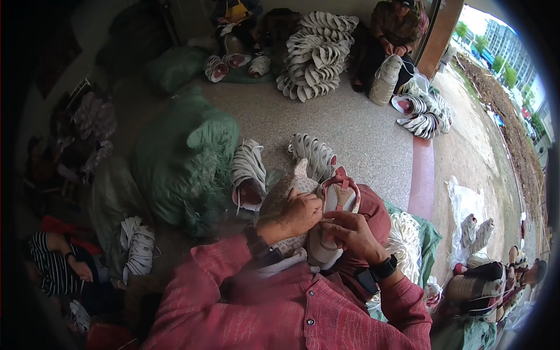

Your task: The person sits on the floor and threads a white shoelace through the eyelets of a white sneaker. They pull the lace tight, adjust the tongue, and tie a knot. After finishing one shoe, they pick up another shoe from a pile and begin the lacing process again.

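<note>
A shoe upper (341,197) with white mesh, a beige tongue and red trim lies across my lap between my hands. My left hand (301,216) is closed at its left edge; the fingertips and what they pinch are hidden. My right hand (352,232) is closed at the near side of the upper, thumb and forefinger pinching a thin pale cord (328,220). Under the hands a whitish rounded piece (324,251) rests against my thighs. Patterned cloth (286,192) covers my left leg, and dark red trouser cloth (373,216) the right one.
Stacked shoe uppers stand ahead (314,156), at left (249,172) and beside my right leg (403,245). A big green sack (186,157) fills the left. Other people sit around, one far right with a bundle of uppers (385,80). A taller pile (318,55) stands at the back.
</note>
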`<state>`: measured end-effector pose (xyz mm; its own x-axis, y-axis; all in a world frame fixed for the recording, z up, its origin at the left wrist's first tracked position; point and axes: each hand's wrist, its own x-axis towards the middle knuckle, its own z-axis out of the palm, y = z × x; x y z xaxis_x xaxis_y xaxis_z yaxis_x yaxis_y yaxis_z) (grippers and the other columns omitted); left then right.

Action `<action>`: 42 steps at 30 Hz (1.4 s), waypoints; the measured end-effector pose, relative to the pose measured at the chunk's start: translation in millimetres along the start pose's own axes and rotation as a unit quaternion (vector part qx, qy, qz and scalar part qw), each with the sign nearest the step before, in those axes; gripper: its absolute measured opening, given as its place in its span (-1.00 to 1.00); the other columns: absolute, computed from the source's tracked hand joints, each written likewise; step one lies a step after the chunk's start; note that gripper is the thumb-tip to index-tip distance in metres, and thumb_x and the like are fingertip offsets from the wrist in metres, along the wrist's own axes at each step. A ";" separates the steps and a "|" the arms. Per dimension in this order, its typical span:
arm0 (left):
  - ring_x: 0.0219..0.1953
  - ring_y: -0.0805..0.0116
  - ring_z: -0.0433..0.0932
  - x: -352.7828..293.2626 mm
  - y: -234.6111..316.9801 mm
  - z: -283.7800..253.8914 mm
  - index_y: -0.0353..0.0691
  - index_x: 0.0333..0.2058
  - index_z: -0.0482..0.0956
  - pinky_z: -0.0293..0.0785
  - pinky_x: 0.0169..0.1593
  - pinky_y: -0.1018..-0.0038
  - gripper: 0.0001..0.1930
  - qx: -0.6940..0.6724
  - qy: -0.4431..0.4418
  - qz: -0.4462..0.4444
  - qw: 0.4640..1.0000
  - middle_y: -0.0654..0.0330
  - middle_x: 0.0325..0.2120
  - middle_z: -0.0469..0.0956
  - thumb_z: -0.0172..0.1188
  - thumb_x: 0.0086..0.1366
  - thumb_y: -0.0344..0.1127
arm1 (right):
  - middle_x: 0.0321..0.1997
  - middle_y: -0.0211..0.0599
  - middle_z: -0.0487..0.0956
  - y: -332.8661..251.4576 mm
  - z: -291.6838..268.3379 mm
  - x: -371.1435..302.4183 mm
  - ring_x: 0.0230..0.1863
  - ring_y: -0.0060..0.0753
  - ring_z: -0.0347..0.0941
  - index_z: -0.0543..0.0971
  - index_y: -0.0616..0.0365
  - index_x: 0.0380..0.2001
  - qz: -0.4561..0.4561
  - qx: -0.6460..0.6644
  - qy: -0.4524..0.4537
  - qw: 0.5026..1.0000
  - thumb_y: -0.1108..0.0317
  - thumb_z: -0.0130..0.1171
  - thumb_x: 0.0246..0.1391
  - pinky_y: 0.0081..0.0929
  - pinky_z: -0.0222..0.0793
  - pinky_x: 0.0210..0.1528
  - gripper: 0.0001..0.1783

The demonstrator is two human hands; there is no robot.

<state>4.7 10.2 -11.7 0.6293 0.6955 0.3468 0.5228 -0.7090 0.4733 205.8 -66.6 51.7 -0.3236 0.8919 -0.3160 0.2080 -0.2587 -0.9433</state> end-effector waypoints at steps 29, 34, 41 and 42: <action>-0.25 0.13 0.54 49.9 -32.9 -27.0 -0.22 -0.41 0.41 0.46 -0.17 0.26 -0.67 -0.183 -0.189 0.122 0.957 0.18 -0.37 0.42 0.43 -0.10 -0.48 | -0.33 -0.43 0.52 10.8 -29.4 56.4 -0.17 -0.35 0.52 0.65 -0.04 -0.31 -0.334 -0.382 0.045 0.861 0.38 0.32 -0.04 -0.15 0.09 0.27 -0.84; -0.24 0.22 0.49 47.1 -32.6 -25.4 -0.23 -0.44 0.45 0.42 -0.16 0.35 -0.69 -0.233 -0.174 0.108 0.951 0.19 -0.36 0.41 0.46 -0.05 -0.36 | -0.32 -0.32 0.51 11.6 -22.6 58.1 -0.18 -0.23 0.51 0.61 0.06 -0.36 -0.399 -0.502 0.048 0.766 0.42 0.25 -0.11 -0.24 0.41 -0.03 -0.84; -0.19 0.34 0.42 46.4 -18.5 -33.4 -0.15 -0.40 0.62 0.39 -0.13 0.42 -0.74 -0.280 -0.250 0.037 0.926 0.25 -0.27 0.35 0.45 0.06 -0.15 | -0.35 -0.20 0.54 -36.1 -130.8 14.7 -0.35 -0.04 0.49 0.61 0.16 -0.41 -0.225 -0.571 0.281 0.738 0.56 0.14 -0.08 -0.25 0.44 -0.28 -0.87; -0.19 0.34 0.42 46.4 -14.6 -31.6 -0.15 -0.42 0.63 0.39 -0.13 0.42 -0.74 -0.247 -0.254 0.046 0.934 0.25 -0.27 0.35 0.45 0.06 -0.13 | -0.35 -0.28 0.56 -37.8 -139.3 4.7 -0.38 -0.17 0.52 0.60 0.17 -0.34 -0.172 -0.473 0.289 0.814 0.48 0.14 0.09 -0.34 0.42 -0.31 -0.92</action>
<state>8.2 56.5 23.1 0.9154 0.4010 0.0355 0.2025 -0.5350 0.8202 325.0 -1.0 100.0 -0.0817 0.9474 0.3095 0.9036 0.2015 -0.3781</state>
